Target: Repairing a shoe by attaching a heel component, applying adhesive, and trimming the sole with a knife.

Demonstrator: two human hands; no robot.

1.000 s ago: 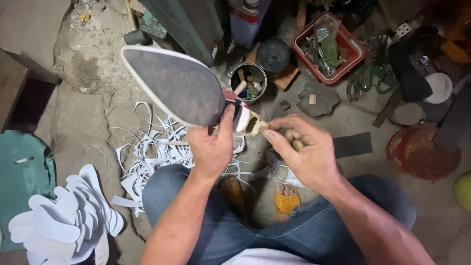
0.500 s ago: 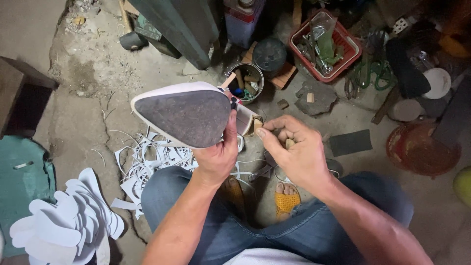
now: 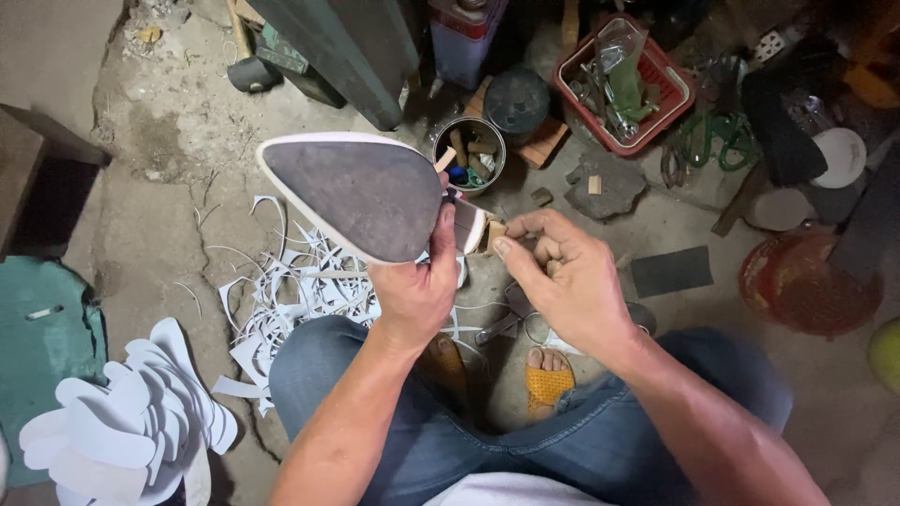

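A: State the position of the left hand point(image 3: 417, 290).

B: The left hand is raised above the lap. Its fingers are closed around the rear part of a pointed shoe point(image 3: 361, 197), thumb lying across the grey sole. The shoe is held sole-up, toe pointing to the person's left, white edge visible around the sole.

A: And the right hand point(image 3: 572, 281)?

B: Just beside the shoe's heel end. Its fingers are curled, thumb and forefinger pinched on a small tan block point(image 3: 494, 231) that touches the heel end. Whether the block is attached there cannot be told.

A: What lies beneath the hands?

B: The person sits, knees in blue jeans point(image 3: 525, 440), over a concrete floor point(image 3: 159, 187). A foot in a yellow sandal point(image 3: 547, 379) shows between the legs. Metal pliers point(image 3: 506, 323) lie on the floor just under the right hand.

A: Surrounding items?

B: White cut strips point(image 3: 291, 290) are scattered on the floor below the shoe. A stack of white insole-shaped cutouts point(image 3: 131, 426) lies at the lower left, next to a green sheet point(image 3: 42, 347). Beyond the shoe stands a round tin point(image 3: 469, 155) holding small pieces. A red basket point(image 3: 623, 89) with tools sits further right, and a dark rectangular sheet point(image 3: 670, 272) lies on the floor near the right wrist. A red round container point(image 3: 811, 286) is at the far right.
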